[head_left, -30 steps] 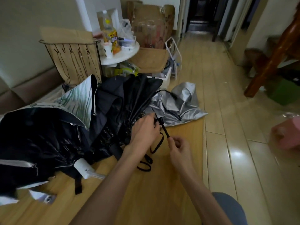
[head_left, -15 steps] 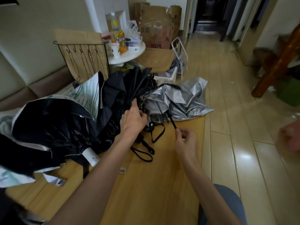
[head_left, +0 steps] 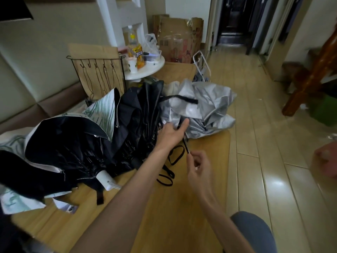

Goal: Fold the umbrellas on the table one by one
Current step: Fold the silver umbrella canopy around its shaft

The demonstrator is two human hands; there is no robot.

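Several crumpled umbrellas lie on the wooden table (head_left: 182, 207). A silver umbrella (head_left: 207, 105) sits at the far right edge, a black umbrella (head_left: 142, 114) in the middle, and a black one with a white handle (head_left: 106, 180) and pale patterned outside on the left. My left hand (head_left: 172, 131) reaches into the silver umbrella's folds with fingers stretched out, the thumb beside its thin black shaft (head_left: 186, 145). My right hand (head_left: 199, 164) pinches the near end of that shaft. Black wrist straps (head_left: 167, 170) lie on the table between my arms.
A black wire rack (head_left: 96, 75) with hooks stands behind the umbrellas. A small round white table (head_left: 145, 70) holds a bottle and cup. Cardboard boxes (head_left: 178, 42) lean at the back. Wooden floor runs along the right; a wooden chair leg (head_left: 310, 79) is far right.
My left hand left the black umbrella's ribs and moved right and forward into the silver canopy, fingers opening. The right hand keeps pinching the shaft. The view tilted up and shifted.
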